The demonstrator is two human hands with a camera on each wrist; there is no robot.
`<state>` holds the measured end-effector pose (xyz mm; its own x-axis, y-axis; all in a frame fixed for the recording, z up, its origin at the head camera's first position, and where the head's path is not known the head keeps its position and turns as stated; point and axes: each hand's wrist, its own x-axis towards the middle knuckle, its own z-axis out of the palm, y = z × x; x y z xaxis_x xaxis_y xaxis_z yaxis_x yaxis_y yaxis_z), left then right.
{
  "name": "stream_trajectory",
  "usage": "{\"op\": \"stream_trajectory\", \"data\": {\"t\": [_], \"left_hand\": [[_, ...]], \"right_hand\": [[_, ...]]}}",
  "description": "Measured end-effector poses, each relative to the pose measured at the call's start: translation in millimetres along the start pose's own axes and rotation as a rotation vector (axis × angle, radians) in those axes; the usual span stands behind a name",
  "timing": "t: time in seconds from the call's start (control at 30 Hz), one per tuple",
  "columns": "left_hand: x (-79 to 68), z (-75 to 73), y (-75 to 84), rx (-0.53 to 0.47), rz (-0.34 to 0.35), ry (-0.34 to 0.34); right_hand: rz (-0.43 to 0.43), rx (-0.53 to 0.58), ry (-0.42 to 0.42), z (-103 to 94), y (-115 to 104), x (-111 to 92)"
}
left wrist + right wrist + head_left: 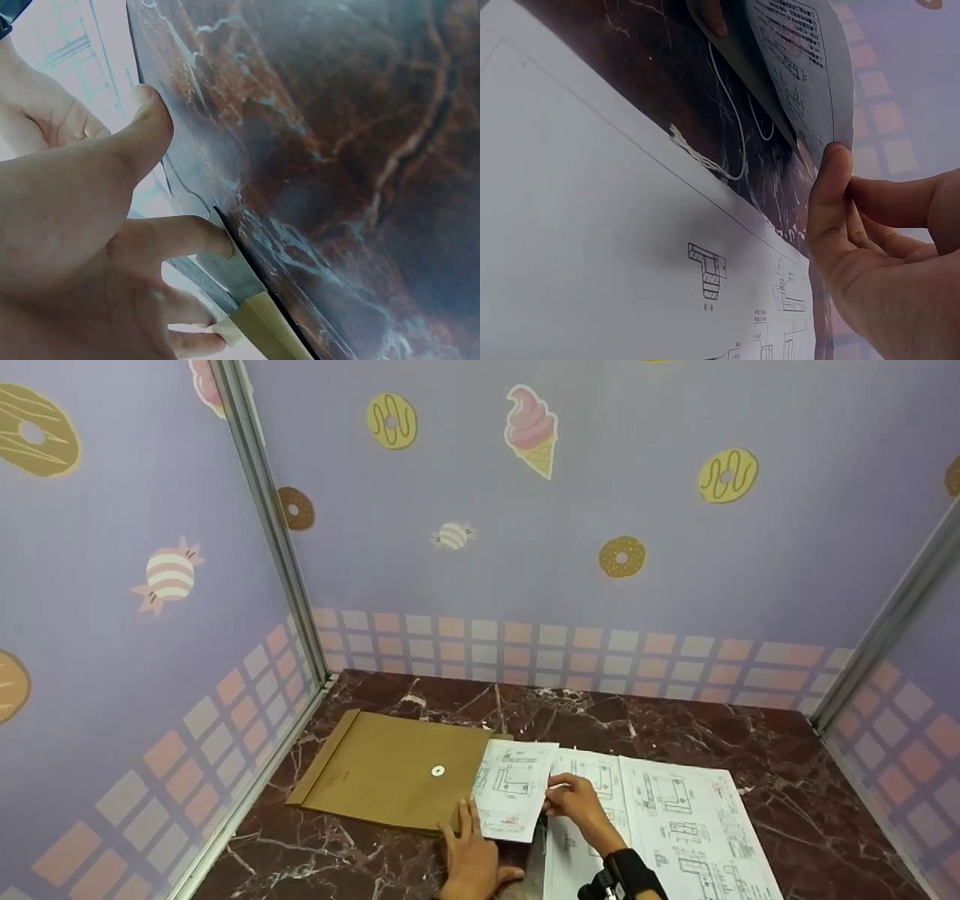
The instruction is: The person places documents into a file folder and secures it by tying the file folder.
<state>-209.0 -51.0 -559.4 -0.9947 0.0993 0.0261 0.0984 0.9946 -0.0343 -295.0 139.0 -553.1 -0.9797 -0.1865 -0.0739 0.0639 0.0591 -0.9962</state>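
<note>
A brown paper document envelope [397, 772] with a white round button [438, 771] lies on the table. A white sheet with technical drawings [517, 787] sticks out from its right end. My right hand [576, 804] pinches the right edge of that sheet between thumb and fingers; in the right wrist view the sheet [810, 67] is raised and curved there. My left hand [471, 851] rests its fingers on the envelope's near right corner, thumb spread away. How deep the sheet sits within the envelope is hidden.
A larger unfolded drawing [686, 810] with a crease lies on the right, under my right forearm. A white string [739, 142] trails over the dark marble-patterned table [300, 855]. Patterned walls [480, 585] with metal corner posts [277, 532] enclose the table's back and sides.
</note>
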Motion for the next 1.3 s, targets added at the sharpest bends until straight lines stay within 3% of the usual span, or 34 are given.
{"op": "stream_trajectory", "data": {"t": [0.23,0.43,0.67,0.9,1.3], "left_hand": [[1.6,-0.9,0.7,-0.01,-0.005,-0.045],[2.5,3.3,0.2,-0.003,0.001,-0.027],[1.1,0.8,0.0,-0.005,0.002,-0.026],[-0.5,-1.4,0.0,0.014,0.006,0.01],[0.0,-0.6,-0.1,0.023,-0.002,0.006]], "right_hand": [[-0.002,-0.012,0.03,6.9,-0.3,-0.9],[-0.014,-0.003,0.035,9.9,0.1,0.5],[-0.041,-0.002,0.02,17.3,-18.5,-8.3],[-0.044,0.014,0.039,17.8,-0.7,6.3],[-0.045,-0.021,0.032,23.0,1.5,11.4]]}}
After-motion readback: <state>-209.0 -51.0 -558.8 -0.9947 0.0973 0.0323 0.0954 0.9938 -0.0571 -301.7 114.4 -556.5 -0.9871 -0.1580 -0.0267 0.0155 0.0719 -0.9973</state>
